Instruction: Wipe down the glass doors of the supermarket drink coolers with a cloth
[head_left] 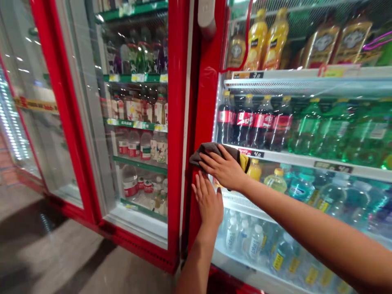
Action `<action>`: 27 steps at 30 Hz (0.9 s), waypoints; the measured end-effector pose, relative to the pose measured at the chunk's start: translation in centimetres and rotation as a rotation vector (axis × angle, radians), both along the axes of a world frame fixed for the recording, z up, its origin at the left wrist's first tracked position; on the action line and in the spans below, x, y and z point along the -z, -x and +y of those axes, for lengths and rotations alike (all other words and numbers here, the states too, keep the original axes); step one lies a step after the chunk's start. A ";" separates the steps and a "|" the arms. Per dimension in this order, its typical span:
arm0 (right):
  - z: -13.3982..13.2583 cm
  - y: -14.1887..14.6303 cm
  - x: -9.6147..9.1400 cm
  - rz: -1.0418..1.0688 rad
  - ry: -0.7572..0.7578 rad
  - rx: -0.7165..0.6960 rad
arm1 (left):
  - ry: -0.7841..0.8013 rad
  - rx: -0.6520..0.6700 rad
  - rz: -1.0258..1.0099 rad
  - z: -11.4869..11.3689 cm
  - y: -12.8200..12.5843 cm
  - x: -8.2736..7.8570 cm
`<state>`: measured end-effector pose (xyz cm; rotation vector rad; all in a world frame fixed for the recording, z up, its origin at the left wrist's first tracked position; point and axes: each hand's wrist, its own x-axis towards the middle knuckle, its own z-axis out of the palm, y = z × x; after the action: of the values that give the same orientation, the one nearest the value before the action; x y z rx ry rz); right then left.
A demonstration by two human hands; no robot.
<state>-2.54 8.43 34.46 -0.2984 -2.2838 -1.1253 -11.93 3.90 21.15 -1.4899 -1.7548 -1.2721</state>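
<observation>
A grey cleaning cloth (211, 149) with a yellow part at its right end lies against the red frame (206, 98) of the right fridge. My right hand (225, 169) holds it there, fingers laid over the fabric and pressing it to the frame. Just below, my left hand (208, 200) rests on the same red frame with its fingers stretched out and nothing in it. The left fingertips are close under the cloth's lower edge; whether they touch it I cannot tell.
Shelves of dark cola bottles (255, 122), green bottles (333, 126) and water bottles (257, 241) fill the right fridge. On the left stands another red-framed glass-door fridge (177, 122) with more drinks. Grey floor (85, 261) shows at the lower left.
</observation>
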 end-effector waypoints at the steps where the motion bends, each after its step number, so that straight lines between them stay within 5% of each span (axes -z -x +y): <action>1: 0.1 0.2 -1.6 0.009 -0.005 -0.001 | -0.015 -0.004 -0.002 0.3 0.2 -1.5; 12: 1.2 0.9 -16.3 0.103 0.011 -0.073 | 0.147 -0.124 -0.114 3.1 -1.1 -15.6; 18: 1.3 -2.8 -22.3 0.072 -0.048 -0.090 | 0.125 -0.124 -0.079 1.1 -2.2 -21.7; 22: 0.3 -7.3 -28.6 0.074 0.019 -0.046 | 0.195 -0.101 -0.098 -2.3 -1.7 -30.4; 25: -1.3 -9.6 -32.9 0.139 0.201 0.036 | 0.199 -0.082 -0.085 -5.8 -1.4 -37.6; 27: -2.5 -9.7 -34.9 0.283 0.362 0.045 | 0.196 -0.068 -0.069 -8.6 -1.4 -41.0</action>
<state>7.12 5.90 69.36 -0.6109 -2.2194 -0.6340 -10.56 -4.68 62.15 -1.4929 -2.0064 -1.1581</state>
